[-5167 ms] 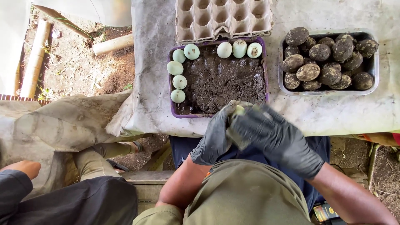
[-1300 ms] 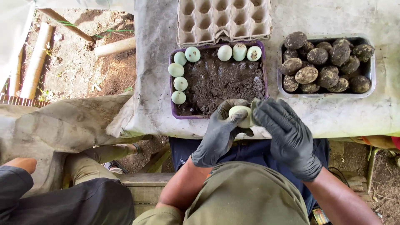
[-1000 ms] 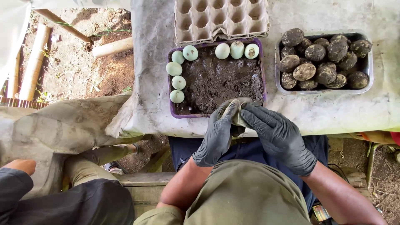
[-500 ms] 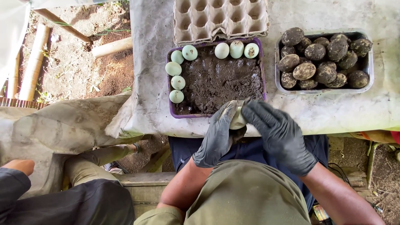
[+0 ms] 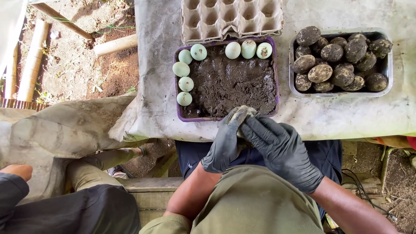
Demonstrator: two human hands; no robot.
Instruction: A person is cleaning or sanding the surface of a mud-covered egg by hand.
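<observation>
Two black-gloved hands, left hand [image 5: 225, 141] and right hand [image 5: 281, 149], cupped a mud-smeared egg [image 5: 242, 113] at lower centre, mostly hidden, probably pale beneath. Above it, a purple tray [image 5: 178, 113] held dark mud and eight pale eggs [image 5: 186, 83]. At upper right, a metal tray [image 5: 388, 80] held mud-coated eggs [image 5: 320, 73]. An empty egg carton [image 5: 232, 19] lay at top.
</observation>
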